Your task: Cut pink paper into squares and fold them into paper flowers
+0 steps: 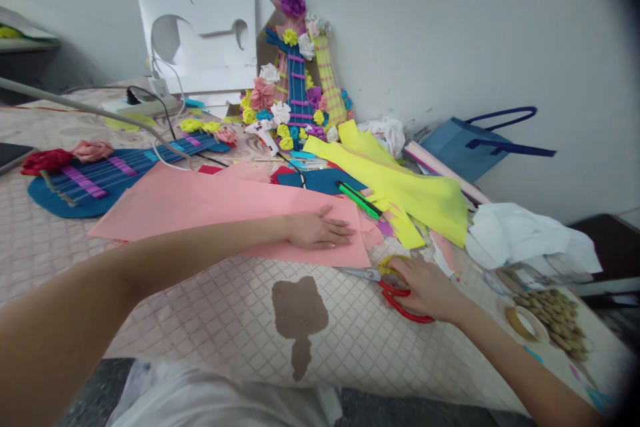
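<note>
Pink sheet (200, 203): one large piece, laid across the middle of the frame on the patterned tablecloth (225, 320); smaller pink pieces lie at its right end and behind it.
Left hand (317, 228): yours, laid flat on the sheet near its right end, fingers extended, gripping nothing.
Right hand (425, 285): yours, right of centre, closed around the handles of the scissors; apart from your left.
Scissors (367, 274): blades pointing left, at the sheet's lower right edge; you cannot tell from here whether they touch it.
Done, by its look: blue guitar (100, 173), left of frame, bearing strings, purple strips and paper flowers; upright blue guitar (297, 83), upper middle, likewise trimmed; yellow guitar (330, 83), leaning on the wall beside it, its neck banded and flowered.
Left, as judged: the large pink sheet, on which you have no clear fresh cut showing; its edges look mostly straight.
Yellow sheets (400, 177): right of centre, loosely heaped, some cut into narrower pieces.
Green cutter (360, 200): lying by the sheet's upper right edge, out of your hands.
Glue gun (263, 135): upper middle, set down before the guitars, not in use.
</note>
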`<action>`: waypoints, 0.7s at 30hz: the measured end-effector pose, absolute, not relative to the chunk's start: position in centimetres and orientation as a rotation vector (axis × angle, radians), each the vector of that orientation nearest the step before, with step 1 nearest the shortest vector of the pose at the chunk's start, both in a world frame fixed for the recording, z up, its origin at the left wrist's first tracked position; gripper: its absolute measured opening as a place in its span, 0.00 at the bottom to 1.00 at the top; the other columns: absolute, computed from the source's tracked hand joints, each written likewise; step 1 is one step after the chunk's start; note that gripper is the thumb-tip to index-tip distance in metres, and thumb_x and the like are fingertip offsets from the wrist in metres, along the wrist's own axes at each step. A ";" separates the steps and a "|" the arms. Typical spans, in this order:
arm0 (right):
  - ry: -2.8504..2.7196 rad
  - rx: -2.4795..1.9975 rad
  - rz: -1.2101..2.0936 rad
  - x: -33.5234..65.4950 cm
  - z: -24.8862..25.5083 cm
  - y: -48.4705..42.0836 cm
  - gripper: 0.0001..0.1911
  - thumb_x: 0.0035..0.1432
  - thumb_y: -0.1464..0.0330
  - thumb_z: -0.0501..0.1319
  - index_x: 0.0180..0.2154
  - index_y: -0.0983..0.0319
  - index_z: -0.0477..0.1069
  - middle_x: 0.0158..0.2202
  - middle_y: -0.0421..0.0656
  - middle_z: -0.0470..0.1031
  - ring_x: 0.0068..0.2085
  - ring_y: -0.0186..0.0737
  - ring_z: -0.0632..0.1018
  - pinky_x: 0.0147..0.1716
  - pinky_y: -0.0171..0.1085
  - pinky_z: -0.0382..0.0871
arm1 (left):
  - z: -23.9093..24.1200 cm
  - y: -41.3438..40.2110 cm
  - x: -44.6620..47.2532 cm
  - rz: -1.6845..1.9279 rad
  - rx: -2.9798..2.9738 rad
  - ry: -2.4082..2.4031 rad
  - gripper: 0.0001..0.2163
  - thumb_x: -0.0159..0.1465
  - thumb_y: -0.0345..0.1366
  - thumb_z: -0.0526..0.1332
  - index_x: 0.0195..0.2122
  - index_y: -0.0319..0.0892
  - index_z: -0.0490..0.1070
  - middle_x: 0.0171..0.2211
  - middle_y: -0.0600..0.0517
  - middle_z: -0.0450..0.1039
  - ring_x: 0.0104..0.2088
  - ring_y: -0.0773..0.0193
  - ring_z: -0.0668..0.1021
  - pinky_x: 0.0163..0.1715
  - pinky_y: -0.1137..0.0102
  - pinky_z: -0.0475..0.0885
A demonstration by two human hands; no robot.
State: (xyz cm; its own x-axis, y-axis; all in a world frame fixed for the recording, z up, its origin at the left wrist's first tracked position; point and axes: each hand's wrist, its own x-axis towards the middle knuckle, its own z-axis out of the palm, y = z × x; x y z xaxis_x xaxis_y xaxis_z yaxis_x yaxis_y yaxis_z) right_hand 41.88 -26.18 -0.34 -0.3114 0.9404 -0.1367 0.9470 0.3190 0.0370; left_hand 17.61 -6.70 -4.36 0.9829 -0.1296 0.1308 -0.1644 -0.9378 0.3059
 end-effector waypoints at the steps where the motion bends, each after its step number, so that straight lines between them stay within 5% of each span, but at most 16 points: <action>1: 2.439 1.750 -0.062 42.0 -0.4 -26.2 0.10 0.54 0.66 0.58 0.39 0.60 0.62 0.37 0.46 0.76 0.38 0.48 0.77 0.35 0.40 0.65 | -4.3 -6.7 17.6 0.157 2.801 -0.211 0.21 0.69 0.38 0.44 0.62 0.47 0.55 0.64 0.51 0.50 0.65 0.61 0.53 0.63 0.55 0.35; 14: 2.441 1.828 -0.106 41.9 -0.5 -26.4 0.15 0.52 0.66 0.60 0.43 0.59 0.62 0.43 0.46 0.75 0.42 0.48 0.76 0.38 0.41 0.65 | -3.2 -6.8 17.4 0.121 2.801 -0.210 0.22 0.69 0.39 0.43 0.64 0.49 0.51 0.66 0.54 0.45 0.66 0.63 0.47 0.62 0.56 0.30; 21: 2.422 1.811 -0.134 40.9 -0.5 -25.8 0.15 0.52 0.67 0.58 0.43 0.59 0.62 0.43 0.47 0.75 0.42 0.47 0.77 0.36 0.40 0.65 | -4.1 -7.0 17.4 0.130 2.781 -0.261 0.21 0.69 0.39 0.44 0.63 0.49 0.54 0.65 0.52 0.49 0.65 0.60 0.52 0.62 0.55 0.34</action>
